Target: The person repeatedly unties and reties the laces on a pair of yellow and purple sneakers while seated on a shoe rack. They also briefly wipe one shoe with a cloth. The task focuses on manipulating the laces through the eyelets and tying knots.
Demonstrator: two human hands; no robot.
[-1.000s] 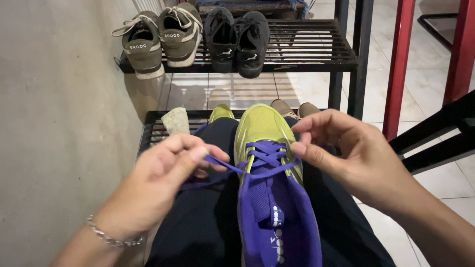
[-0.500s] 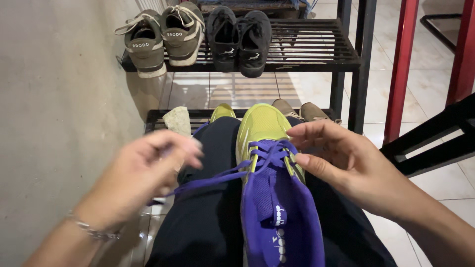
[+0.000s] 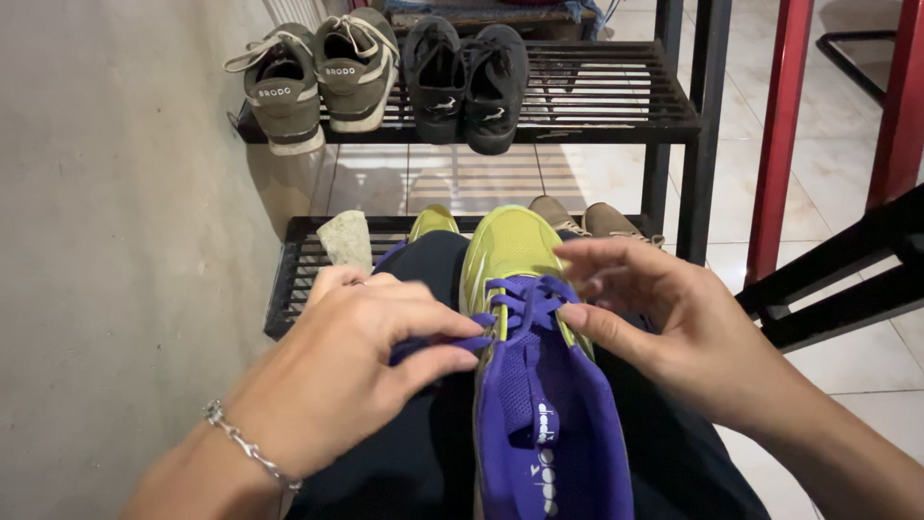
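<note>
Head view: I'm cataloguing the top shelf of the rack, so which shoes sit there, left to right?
Grey-green sneaker with pale laces → second grey-green sneaker → black shoe → second black shoe, all on the black slatted rack.

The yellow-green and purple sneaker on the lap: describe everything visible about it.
The sneaker lies on the person's dark-clothed lap, toe pointing away toward the shoe rack. Its toe is yellow-green and looks like mesh; the tongue, lining and laces are purple, and the tongue carries white lettering. The laces are threaded only through the lower eyelets. The left hand pinches a lace end at its left side; the right hand presses a fingertip against the lacing.
</note>
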